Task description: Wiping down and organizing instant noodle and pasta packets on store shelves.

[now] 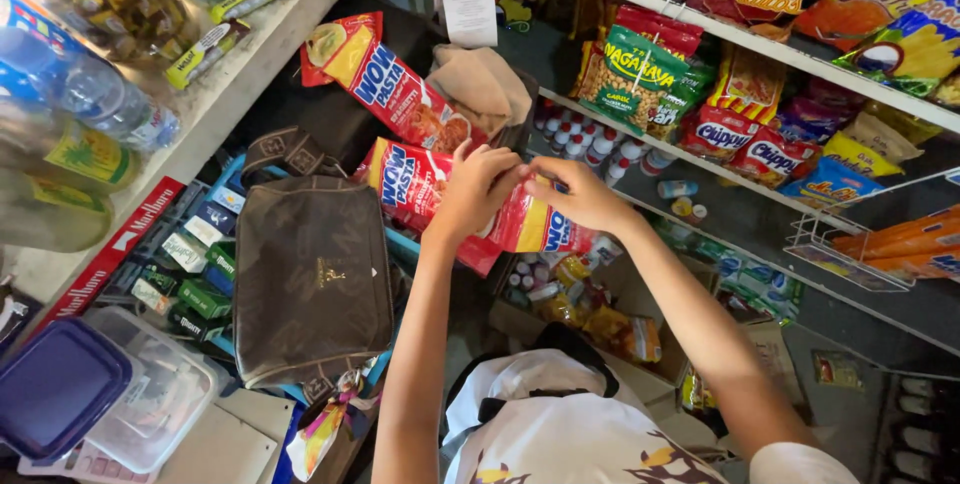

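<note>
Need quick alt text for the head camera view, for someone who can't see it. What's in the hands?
Both hands, left hand and right hand, grip the top of a red and yellow pasta packet in a small shop. A second matching packet lies just behind, a brown bag sits to the left, and snack shelves fill the right.

The red pouch (425, 189) is a flat, glossy plastic pack, red with a yellow band and a picture of food on its face. It lies tilted near the middle of the scene, its long side running from upper left down to the right. Its right end is pinched between both hands, so part of it is hidden. A second red pouch (390, 84) of the same kind lies just beyond it, farther away.
</note>
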